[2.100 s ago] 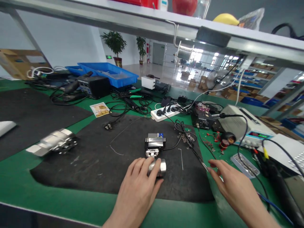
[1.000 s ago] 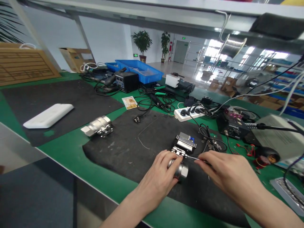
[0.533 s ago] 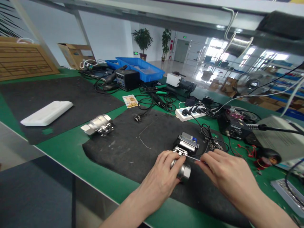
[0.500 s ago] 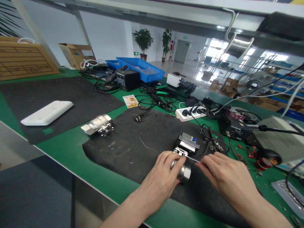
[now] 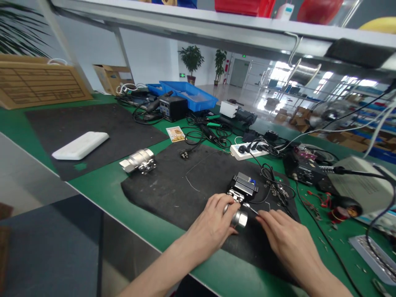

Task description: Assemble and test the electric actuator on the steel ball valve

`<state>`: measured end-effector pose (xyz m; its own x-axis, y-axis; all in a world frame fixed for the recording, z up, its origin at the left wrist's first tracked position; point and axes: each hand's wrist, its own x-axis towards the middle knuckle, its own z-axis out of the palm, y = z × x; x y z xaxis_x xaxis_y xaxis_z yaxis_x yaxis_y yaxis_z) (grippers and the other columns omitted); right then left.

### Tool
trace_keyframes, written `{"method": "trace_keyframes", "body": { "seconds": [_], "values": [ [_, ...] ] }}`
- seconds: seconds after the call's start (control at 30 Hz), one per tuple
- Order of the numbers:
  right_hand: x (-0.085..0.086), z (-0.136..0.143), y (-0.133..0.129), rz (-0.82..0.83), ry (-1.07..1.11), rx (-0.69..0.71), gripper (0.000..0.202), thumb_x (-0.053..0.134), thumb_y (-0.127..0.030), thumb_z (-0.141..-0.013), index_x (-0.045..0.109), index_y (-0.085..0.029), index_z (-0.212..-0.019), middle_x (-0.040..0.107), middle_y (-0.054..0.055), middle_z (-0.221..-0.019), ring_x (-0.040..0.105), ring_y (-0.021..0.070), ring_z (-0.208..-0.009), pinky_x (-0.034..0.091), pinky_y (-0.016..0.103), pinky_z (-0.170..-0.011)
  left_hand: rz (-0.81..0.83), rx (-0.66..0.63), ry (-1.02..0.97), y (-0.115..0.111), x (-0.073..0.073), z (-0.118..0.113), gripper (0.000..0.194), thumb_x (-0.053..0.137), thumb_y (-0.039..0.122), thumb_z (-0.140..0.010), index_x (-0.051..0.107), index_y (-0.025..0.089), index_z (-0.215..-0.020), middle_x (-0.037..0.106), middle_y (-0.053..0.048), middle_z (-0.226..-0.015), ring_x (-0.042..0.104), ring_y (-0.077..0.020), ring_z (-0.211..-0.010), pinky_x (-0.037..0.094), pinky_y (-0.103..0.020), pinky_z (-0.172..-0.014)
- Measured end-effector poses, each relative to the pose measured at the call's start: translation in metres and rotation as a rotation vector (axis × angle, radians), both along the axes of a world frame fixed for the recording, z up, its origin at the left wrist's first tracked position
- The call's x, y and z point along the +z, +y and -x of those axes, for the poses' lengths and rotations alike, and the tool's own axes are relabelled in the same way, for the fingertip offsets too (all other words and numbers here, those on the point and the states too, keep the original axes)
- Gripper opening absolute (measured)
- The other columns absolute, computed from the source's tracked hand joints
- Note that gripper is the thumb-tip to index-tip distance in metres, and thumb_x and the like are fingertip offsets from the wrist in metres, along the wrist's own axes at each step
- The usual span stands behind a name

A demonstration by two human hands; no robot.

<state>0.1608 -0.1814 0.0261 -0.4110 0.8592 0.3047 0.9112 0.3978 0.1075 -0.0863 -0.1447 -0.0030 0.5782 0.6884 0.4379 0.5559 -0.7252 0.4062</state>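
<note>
My left hand (image 5: 213, 222) is wrapped round a silver metal valve (image 5: 239, 219) on the black mat. The valve joins a black and silver box-shaped unit (image 5: 243, 186) behind it by a small bracket. My right hand (image 5: 284, 233), fingers pinched, holds a thin metal tool (image 5: 252, 209) whose far end reaches the bracket beside my left fingertips. That tip is too small to make out clearly. A second silver valve (image 5: 138, 161) lies on its side at the mat's left edge, touched by neither hand.
Left stands a white block (image 5: 81, 146) on another mat. Behind are a white power strip (image 5: 249, 151), cables, a black device (image 5: 173, 108) and blue bins (image 5: 193, 97). To the right sit a soldering station (image 5: 301, 167), small loose parts and a grey parts tray (image 5: 373, 258). A shelf (image 5: 198, 24) hangs overhead.
The camera view has tilted up, showing more of the shelf. My right hand and the tool have turned slightly, its handle end lower. My left hand keeps its hold on the valve.
</note>
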Motion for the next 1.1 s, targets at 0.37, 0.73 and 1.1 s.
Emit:
{"method": "trace_keyframes", "body": {
  "seconds": [0.37, 0.73, 1.1],
  "values": [
    [0.054, 0.025, 0.022, -0.037, -0.189, 0.021, 0.024, 0.054, -0.032, -0.104, 0.065, -0.025, -0.084, 0.062, 0.000, -0.074, 0.067, 0.0227, -0.069, 0.024, 0.036, -0.054, 0.109, 0.104, -0.264, -0.001, 0.004, 0.000, 0.068, 0.081, 0.043, -0.085, 0.045, 0.019, -0.138, 0.053, -0.015, -0.135, 0.053, -0.0303, -0.129, 0.049, -0.049, -0.111],
    [0.040, 0.029, 0.030, 0.050, -0.355, 0.088, 0.022, 0.063, -0.004, -0.083, 0.054, -0.023, -0.085, 0.066, 0.000, -0.062, 0.064, 0.0253, -0.044, 0.007, 0.036, -0.050, 0.320, 0.241, -0.134, 0.027, 0.014, -0.021, 0.052, 0.060, 0.035, -0.095, 0.043, 0.019, -0.142, 0.054, -0.012, -0.124, 0.068, -0.0290, -0.103, 0.059, -0.048, -0.093],
    [-0.052, -0.003, 0.035, -0.077, 0.246, 0.187, 0.019, 0.048, -0.018, -0.105, 0.052, -0.022, -0.087, 0.050, -0.005, -0.062, 0.050, 0.0124, -0.048, 0.029, 0.028, -0.056, 0.331, 0.213, -0.131, 0.034, 0.006, -0.024, 0.060, 0.054, 0.033, -0.096, 0.036, 0.016, -0.150, 0.049, -0.013, -0.127, 0.063, -0.0278, -0.106, 0.059, -0.046, -0.094]
  ]
}}
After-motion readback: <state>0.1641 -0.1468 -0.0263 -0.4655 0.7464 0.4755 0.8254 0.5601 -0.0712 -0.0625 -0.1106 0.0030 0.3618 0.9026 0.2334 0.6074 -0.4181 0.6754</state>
